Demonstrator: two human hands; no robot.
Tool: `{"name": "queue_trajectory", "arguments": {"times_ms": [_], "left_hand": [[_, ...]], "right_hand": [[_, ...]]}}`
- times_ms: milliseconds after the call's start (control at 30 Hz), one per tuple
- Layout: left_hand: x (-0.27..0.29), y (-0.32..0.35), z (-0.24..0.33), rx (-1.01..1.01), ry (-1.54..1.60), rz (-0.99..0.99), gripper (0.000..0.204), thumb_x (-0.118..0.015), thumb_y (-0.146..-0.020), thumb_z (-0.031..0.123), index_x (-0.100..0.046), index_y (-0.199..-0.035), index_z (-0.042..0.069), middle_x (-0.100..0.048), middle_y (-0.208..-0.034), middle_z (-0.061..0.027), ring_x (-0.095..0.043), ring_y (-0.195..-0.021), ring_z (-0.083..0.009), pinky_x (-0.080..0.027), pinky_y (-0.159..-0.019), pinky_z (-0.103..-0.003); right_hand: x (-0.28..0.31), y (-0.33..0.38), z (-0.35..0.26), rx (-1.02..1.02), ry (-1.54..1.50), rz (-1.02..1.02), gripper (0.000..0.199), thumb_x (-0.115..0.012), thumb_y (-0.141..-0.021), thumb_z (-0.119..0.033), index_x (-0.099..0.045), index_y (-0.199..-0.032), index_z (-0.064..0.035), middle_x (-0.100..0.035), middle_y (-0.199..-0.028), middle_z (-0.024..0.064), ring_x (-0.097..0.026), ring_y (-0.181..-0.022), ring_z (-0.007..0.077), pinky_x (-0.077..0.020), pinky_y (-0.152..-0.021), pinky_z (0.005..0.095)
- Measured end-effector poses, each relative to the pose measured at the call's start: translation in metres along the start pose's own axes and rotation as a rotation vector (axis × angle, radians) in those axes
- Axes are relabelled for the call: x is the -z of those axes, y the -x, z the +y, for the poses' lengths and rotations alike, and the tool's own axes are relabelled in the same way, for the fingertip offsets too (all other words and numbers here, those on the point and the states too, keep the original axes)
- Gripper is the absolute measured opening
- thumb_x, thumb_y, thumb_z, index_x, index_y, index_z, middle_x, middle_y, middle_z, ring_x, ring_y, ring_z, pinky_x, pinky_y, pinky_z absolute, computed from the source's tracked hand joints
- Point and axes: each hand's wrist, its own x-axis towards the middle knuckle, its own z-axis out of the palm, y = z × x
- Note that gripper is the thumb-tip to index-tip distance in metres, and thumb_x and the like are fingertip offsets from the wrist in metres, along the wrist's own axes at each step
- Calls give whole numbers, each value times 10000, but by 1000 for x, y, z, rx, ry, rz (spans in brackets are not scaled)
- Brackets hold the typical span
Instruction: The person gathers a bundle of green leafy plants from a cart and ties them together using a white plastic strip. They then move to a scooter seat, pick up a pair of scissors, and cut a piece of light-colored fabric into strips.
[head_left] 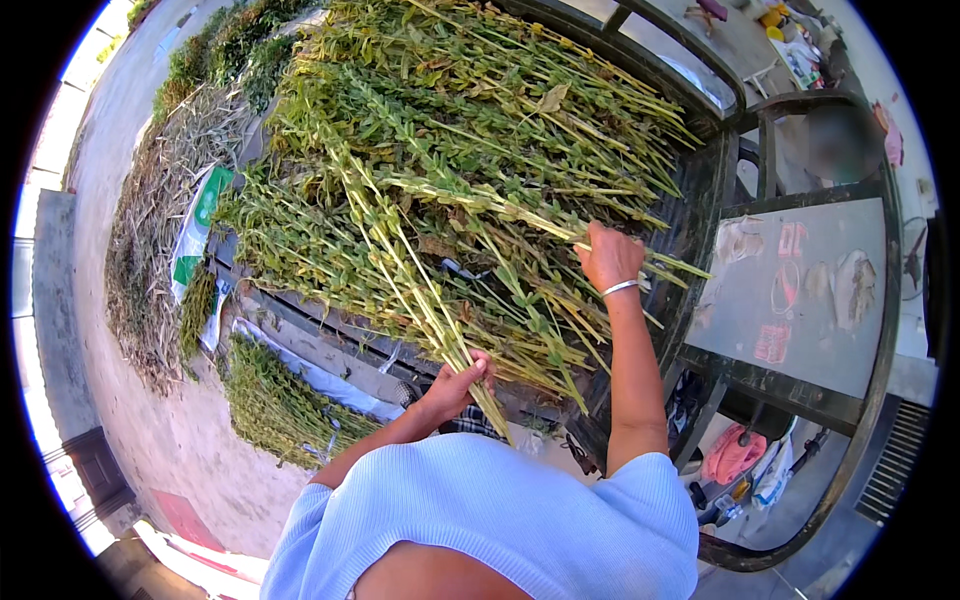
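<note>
My left hand is closed around the lower ends of a few cut plant stalks with pods along them; they slant up and to the left. Farther right, my right hand, below a silvery bracelet, grips another stalk, whose bare end sticks out to the right past the fist. Beneath both hands lies a thick layer of green and yellowing stalks, most with their cut ends toward the right. They cover much of the cart bed. My fingertips are partly hidden by the stalks.
The cart's dark metal frame and its grey end panel rise at the right. A bundle of stalks rests on the ground at the lower left. Dry brown plants and a green-and-white sack are at the left. A pink cloth hangs low right.
</note>
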Motion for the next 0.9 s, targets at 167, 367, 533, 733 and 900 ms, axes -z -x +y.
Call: {"name": "queue_trajectory", "arguments": {"times_ms": [167,367,533,733,900], "left_hand": [[24,2,-11,139,18,62,187,-522,-915,170,-530,-1089,104,-599,-952,-76,-558,-751,-164,-502,-683,-343],[16,3,-18,37,-77,34,252,-518,-920,173,-496,-1157,92,-587,-986,-84,-551,-773,-155,-506,-702,-356],[3,-3,-19,7,-20,-6,334,-510,-920,149,-446,-1242,87,-583,-1043,-91,-551,-796,-153,-510,-736,-346],[28,-22,-29,188,109,-2,270,-527,-911,139,-520,-1174,80,-578,-979,-48,-551,-818,-154,-505,-732,-324],[32,-23,-27,264,129,125,94,-578,-883,144,-568,-964,97,-555,-819,-10,-551,-747,-142,-506,-712,-330]], "right_hand": [[-67,28,21,-47,-267,-247,331,-706,-742,-348,-575,-762,-44,-574,-715,122,-558,-662,297,-444,-560,440],[-16,68,9,-55,-667,-96,375,-735,-695,-267,-468,-671,-6,-415,-588,102,-370,-536,228,-343,-514,371],[-16,112,-35,-345,-1202,-218,170,-635,-814,-169,-598,-766,-11,-551,-627,11,-524,-539,87,-438,-510,258],[-124,148,-56,-181,-1247,-654,120,-599,-850,-137,-587,-825,-20,-526,-701,-30,-487,-713,61,-416,-655,251],[-106,128,-59,-124,-1128,-914,252,-685,-785,-240,-552,-691,-47,-458,-576,-33,-428,-485,69,-388,-422,267]]}}
